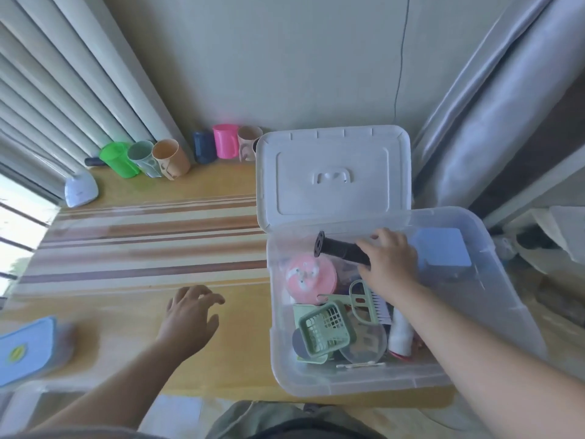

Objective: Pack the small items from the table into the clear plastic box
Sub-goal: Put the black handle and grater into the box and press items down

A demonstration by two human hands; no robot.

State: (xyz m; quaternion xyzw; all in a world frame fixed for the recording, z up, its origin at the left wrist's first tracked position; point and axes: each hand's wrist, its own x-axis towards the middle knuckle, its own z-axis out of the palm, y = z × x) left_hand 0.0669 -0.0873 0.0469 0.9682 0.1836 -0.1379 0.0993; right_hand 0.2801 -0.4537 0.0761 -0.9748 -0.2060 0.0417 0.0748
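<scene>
Right hand [387, 264] over the clear box [493, 299], fingers curled round a black ribbed roller [340, 251], held flat above the contents. Left hand [190, 315] hovers over the bench [126, 280], fingers loosely spread, holding nothing.

Risk, as I judge it: the box is already crowded — pink round thing [311, 277], green basket [324, 331], white bottle [402, 334] — so the roller may land on top and roll or keep the lid [332, 175] from closing.

Around: cups [171, 156] along the wall, blue-lidded container [27, 348] at the bench's near left edge.
</scene>
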